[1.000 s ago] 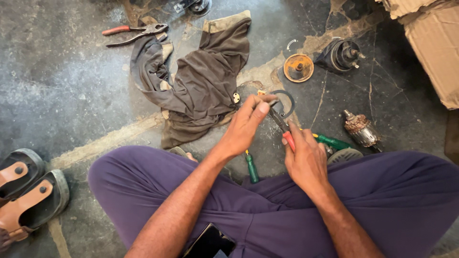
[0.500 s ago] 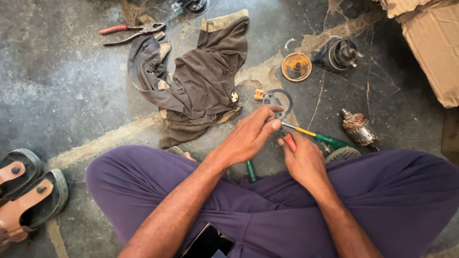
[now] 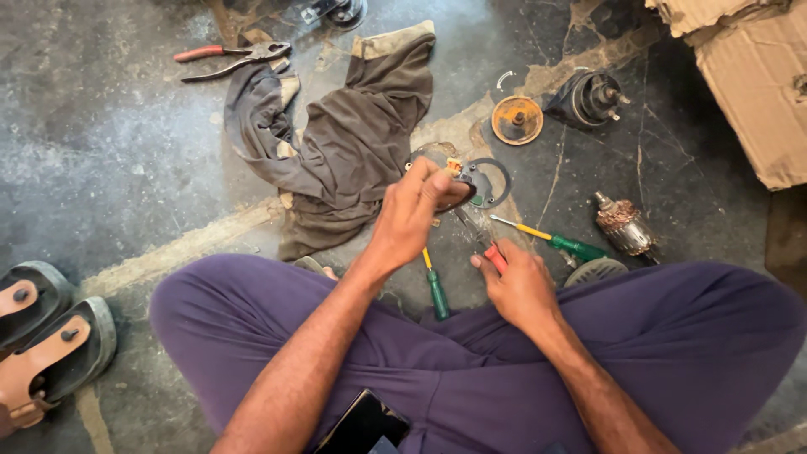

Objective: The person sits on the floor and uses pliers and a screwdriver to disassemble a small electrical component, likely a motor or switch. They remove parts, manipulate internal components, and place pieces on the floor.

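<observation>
The person sits cross-legged in purple trousers [image 3: 471, 370] on a concrete floor [image 3: 109, 151]. Right hand [image 3: 521, 290] is clenched around a red-handled tool [image 3: 494, 257], its shaft angling up toward the left hand [image 3: 416, 214], whose fingers pinch a small ring-shaped brush plate [image 3: 483, 181] just above the floor. A green screwdriver [image 3: 435, 290] lies between the hands, another green and yellow one [image 3: 559, 242] just right. Further out sit a dirty grey rag [image 3: 353, 143], a copper-wound armature [image 3: 624, 225], an orange disc [image 3: 516, 119] and red-handled pliers [image 3: 231, 57].
</observation>
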